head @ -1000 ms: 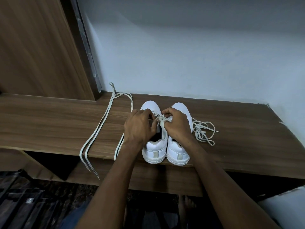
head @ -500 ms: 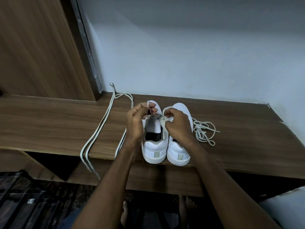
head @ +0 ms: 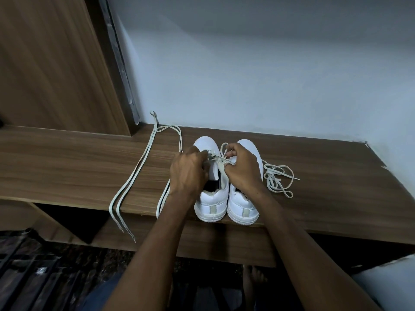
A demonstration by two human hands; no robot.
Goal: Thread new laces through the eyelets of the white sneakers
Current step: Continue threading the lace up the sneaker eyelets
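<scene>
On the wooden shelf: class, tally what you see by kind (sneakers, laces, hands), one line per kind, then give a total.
White sneakers: 2, left sneaker and right sneaker
Laces: 3, long lace, bunched lace, lace being threaded
Hands: 2, left hand and right hand
Total: 7

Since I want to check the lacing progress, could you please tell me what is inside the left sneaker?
Inside the left sneaker only a dark opening and its pale tongue show. The left hand and right hand cover the eyelets, so the threading is hidden.
</scene>
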